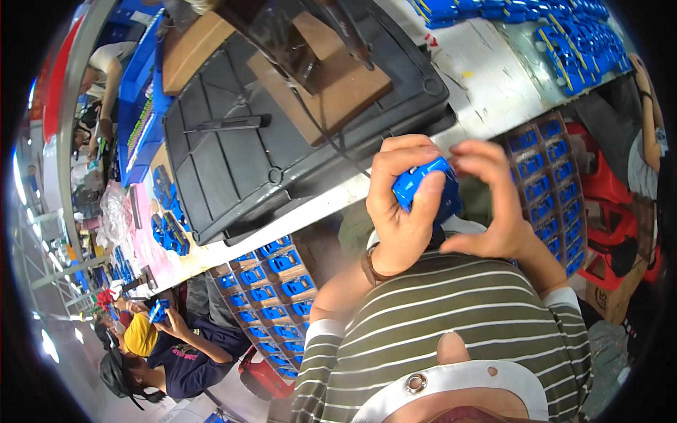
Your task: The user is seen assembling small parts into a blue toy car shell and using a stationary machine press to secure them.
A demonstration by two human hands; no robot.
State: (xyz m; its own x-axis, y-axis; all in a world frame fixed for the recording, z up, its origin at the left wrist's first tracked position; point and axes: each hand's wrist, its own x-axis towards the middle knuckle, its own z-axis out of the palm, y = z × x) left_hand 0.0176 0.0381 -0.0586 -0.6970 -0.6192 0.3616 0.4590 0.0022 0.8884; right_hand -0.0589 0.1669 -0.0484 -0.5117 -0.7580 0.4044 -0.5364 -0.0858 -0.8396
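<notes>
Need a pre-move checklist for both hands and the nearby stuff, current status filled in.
1. Left hand holding the blue part: ok; fingers and thumb close on it.
2. Right hand gripping the part too: not ok; it is open beside it, fingers and thumb spread apart.
3. Underside of the part checked: cannot tell; it is hidden in this view.
4. Slim dark tool away from the hands: ok; it lies on the black plastic surface.
5. Co-worker's hand apart from the work: ok; it is off to the left, holding another blue piece.
</notes>
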